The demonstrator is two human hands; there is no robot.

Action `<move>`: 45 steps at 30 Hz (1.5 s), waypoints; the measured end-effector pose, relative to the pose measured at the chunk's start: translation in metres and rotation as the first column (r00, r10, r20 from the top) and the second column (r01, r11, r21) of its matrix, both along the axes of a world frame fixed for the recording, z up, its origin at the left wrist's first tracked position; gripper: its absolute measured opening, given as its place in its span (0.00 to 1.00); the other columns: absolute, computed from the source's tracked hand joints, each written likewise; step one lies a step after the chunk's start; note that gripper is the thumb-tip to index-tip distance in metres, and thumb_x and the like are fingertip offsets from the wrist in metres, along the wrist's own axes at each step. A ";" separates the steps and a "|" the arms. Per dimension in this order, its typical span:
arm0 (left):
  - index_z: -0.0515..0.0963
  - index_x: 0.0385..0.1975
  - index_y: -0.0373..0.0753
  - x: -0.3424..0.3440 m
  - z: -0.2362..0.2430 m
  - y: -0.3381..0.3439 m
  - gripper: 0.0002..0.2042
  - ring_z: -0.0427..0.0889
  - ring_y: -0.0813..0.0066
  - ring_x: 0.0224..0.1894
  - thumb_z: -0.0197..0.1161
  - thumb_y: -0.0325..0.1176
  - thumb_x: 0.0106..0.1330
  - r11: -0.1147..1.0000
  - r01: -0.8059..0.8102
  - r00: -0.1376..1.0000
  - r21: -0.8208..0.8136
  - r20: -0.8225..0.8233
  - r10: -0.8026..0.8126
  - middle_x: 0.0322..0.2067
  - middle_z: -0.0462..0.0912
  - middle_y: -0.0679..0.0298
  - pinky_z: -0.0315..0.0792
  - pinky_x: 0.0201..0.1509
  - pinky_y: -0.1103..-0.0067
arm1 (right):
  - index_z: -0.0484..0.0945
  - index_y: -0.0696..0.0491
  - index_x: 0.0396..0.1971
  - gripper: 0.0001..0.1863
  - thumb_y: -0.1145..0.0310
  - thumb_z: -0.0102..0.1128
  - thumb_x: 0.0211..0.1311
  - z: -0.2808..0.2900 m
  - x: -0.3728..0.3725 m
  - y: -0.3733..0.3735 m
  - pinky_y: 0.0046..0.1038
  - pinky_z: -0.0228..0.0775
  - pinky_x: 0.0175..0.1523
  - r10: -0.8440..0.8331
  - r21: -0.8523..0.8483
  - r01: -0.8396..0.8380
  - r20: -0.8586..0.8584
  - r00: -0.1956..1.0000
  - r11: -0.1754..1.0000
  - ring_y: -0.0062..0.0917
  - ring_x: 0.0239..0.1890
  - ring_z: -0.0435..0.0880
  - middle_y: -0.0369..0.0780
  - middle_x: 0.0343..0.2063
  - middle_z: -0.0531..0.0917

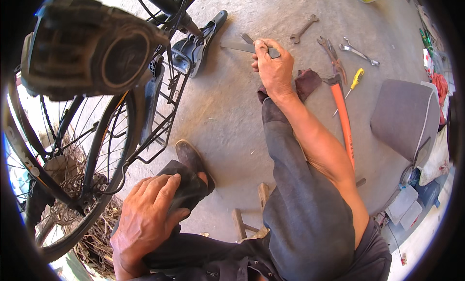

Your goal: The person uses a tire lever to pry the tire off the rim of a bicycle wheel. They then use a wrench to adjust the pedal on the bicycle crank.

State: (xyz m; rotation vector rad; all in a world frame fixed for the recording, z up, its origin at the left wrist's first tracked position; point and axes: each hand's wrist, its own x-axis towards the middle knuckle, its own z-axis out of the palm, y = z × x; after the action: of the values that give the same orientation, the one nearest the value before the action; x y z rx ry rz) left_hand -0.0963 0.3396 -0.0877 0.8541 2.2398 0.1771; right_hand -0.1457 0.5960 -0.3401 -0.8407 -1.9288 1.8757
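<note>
My right hand [275, 65] is closed around a flat grey metal blade [237, 47], held out above the floor past my right knee. A short dark grey piece [247, 38] also sticks out beside its fingers; I cannot tell if both belong to one tool. My left hand [152, 210] lies on my left knee with its fingers stretched out, holding nothing. On my left is a bicycle [92, 174], turned upside down, its saddle [206, 46] down at the floor beyond my left foot. A dark pedal-like block [87, 48] looms close, blurred.
An open-ended wrench [304, 29], pliers [333, 60], a combination wrench [359, 54], a yellow-handled screwdriver [357, 77] and an orange-handled hammer [343, 121] lie right of my hand. Dark red cloth [308, 82] sits by my knee. A grey padded block [402, 116] stands farther right.
</note>
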 end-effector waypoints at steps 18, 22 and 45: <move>0.68 0.54 0.34 0.001 0.002 -0.003 0.31 0.75 0.50 0.47 0.70 0.35 0.49 0.999 -0.035 0.999 -0.013 0.010 0.035 0.46 0.75 0.51 0.68 0.52 0.64 | 0.80 0.54 0.40 0.12 0.67 0.63 0.57 0.001 0.017 0.012 0.21 0.73 0.35 0.376 0.215 -0.397 0.132 0.917 0.892 0.16 0.29 0.80 0.36 0.26 0.81; 0.68 0.54 0.34 0.004 0.001 -0.005 0.31 0.75 0.51 0.48 0.69 0.36 0.49 0.999 -0.052 0.999 -0.012 0.005 0.052 0.46 0.75 0.51 0.68 0.52 0.64 | 0.73 0.52 0.51 0.23 0.71 0.65 0.52 -0.011 0.047 -0.002 0.30 0.72 0.42 0.615 0.348 -0.619 0.135 0.777 0.704 0.26 0.37 0.81 0.41 0.37 0.81; 0.69 0.53 0.34 0.000 0.000 0.003 0.30 0.75 0.51 0.48 0.70 0.37 0.49 0.999 -0.045 0.999 -0.003 0.015 0.045 0.45 0.76 0.52 0.68 0.53 0.64 | 0.76 0.54 0.40 0.18 0.71 0.66 0.47 -0.093 0.098 -0.006 0.34 0.71 0.46 0.568 0.677 -0.629 0.365 0.737 0.382 0.36 0.42 0.76 0.41 0.37 0.78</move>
State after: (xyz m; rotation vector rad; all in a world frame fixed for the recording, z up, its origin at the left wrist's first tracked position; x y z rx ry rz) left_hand -0.0961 0.3428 -0.0874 0.7992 2.2458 0.2009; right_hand -0.0474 0.5904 -0.4333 0.1370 -2.9924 0.9661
